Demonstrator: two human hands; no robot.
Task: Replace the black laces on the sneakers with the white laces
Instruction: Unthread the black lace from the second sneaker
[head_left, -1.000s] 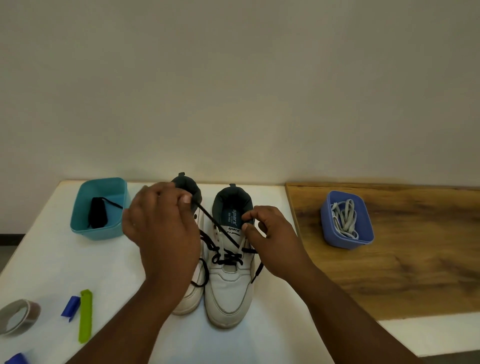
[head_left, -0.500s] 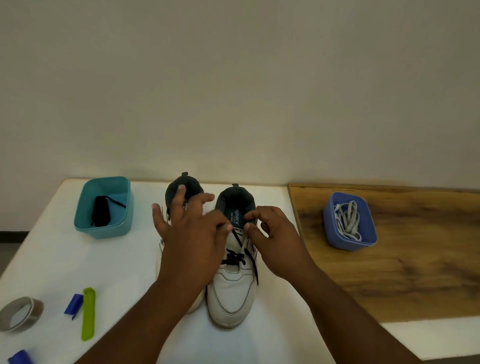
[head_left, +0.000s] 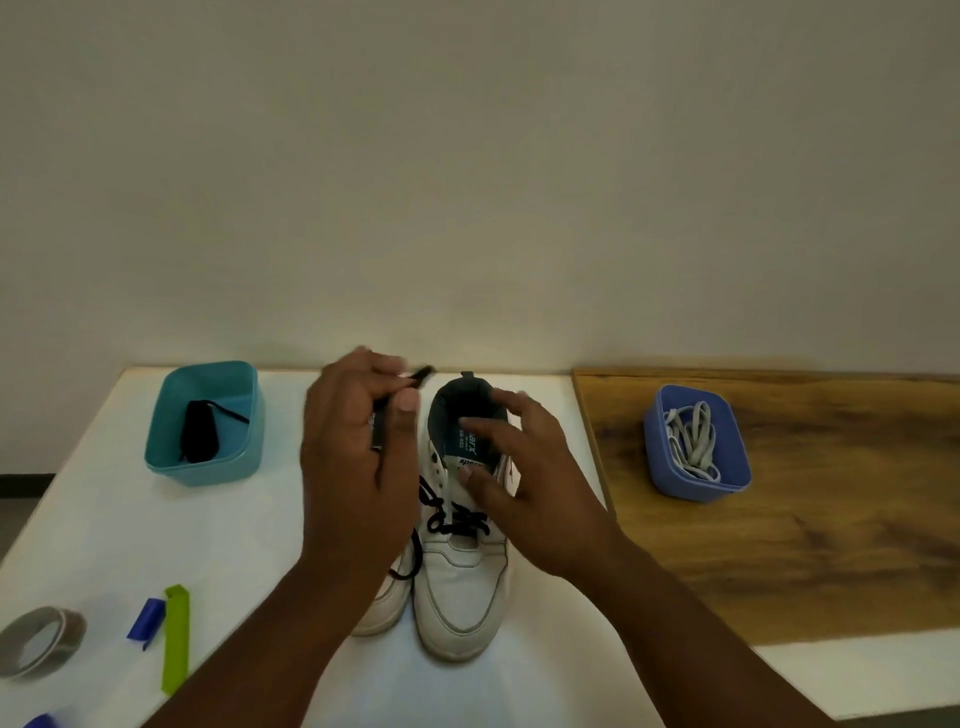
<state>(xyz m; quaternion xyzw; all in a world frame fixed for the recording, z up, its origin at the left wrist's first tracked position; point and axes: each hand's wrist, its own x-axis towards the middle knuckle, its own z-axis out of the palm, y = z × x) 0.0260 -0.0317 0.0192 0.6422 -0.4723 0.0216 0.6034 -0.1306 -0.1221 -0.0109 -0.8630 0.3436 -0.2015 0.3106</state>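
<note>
Two white sneakers stand side by side on the white table, toes toward me. The right sneaker (head_left: 462, 587) still has a black lace (head_left: 457, 522) crossed through its lower eyelets. My left hand (head_left: 353, 467) is raised over the left sneaker (head_left: 382, 608), hiding most of it, and pinches a black lace end between thumb and fingers. My right hand (head_left: 524, 483) hovers over the right sneaker's tongue with fingers spread and holds nothing. White laces (head_left: 693, 434) lie in a blue tub (head_left: 696, 488) on the wooden board to the right.
A teal tub (head_left: 202, 467) at the back left holds a bundled black lace (head_left: 200, 431). At the front left lie a roll of grey tape (head_left: 41, 642), a green clip (head_left: 176, 639) and a blue piece (head_left: 146, 621). The wall stands right behind the table.
My left hand has pulled the black lace end up and away from the shoe. My right hand has let go of the lace and spread its fingers.
</note>
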